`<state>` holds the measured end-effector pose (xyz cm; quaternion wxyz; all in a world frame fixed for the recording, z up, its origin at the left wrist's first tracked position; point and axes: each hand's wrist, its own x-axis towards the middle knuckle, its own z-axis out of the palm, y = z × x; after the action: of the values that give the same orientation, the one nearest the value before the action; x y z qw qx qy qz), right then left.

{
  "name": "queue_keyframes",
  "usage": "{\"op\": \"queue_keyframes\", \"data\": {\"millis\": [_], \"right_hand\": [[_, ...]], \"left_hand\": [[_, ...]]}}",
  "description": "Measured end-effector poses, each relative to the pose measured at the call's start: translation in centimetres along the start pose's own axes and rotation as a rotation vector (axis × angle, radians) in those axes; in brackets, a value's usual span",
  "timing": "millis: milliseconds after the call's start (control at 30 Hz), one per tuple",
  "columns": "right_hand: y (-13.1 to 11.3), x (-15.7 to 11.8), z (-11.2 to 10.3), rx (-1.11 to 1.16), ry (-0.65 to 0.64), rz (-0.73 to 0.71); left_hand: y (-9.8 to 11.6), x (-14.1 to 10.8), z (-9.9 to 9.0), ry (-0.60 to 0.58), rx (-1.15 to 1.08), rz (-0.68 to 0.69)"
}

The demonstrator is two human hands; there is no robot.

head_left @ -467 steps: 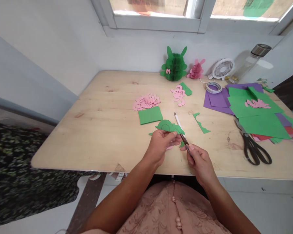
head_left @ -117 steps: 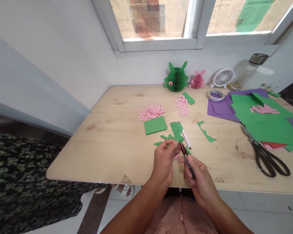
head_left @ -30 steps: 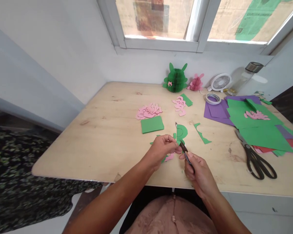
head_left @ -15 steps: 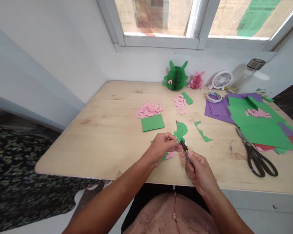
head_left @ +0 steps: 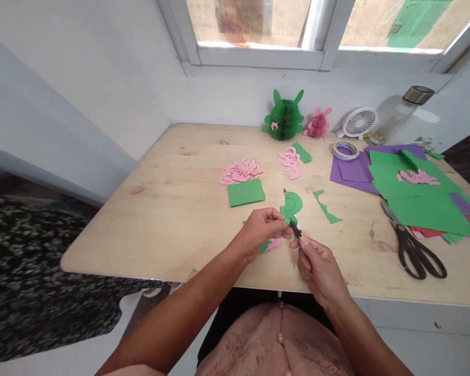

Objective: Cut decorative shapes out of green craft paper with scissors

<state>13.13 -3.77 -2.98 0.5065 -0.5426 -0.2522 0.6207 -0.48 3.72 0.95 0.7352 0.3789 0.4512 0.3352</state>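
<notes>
My left hand (head_left: 267, 228) pinches the lower end of a curved green paper piece (head_left: 293, 202), which has a drawn line on it. In my right hand (head_left: 316, 263) is a small pair of scissors (head_left: 295, 230), its dark blades against the lower edge of that paper. My fingers hide most of the scissors' handles. Beneath my hands lie a green scrap (head_left: 265, 247) and a pink scrap (head_left: 274, 244), partly covered. To the right of the paper rests a jagged green offcut (head_left: 326, 206).
A folded green card (head_left: 246, 193) lies near a pile of pink cutouts (head_left: 241, 171). Large black-handled scissors (head_left: 415, 250) lie at right, below stacked green sheets (head_left: 426, 203). A green honeycomb figure (head_left: 285, 119), a white fan (head_left: 358, 122) and a glass bottle (head_left: 399, 117) stand along the wall.
The whole view has shifted slightly. The hands keep nearly the same pose, with the scissors' blades still at the lower part of the green paper.
</notes>
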Motion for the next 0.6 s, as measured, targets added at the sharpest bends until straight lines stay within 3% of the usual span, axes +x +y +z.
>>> {"op": "queue_keyframes", "data": {"millis": [600], "right_hand": [[-0.10,0.17,0.16,-0.028,0.021,-0.012]], "left_hand": [[-0.41,0.52,0.40,0.064,-0.021,0.054]]}}
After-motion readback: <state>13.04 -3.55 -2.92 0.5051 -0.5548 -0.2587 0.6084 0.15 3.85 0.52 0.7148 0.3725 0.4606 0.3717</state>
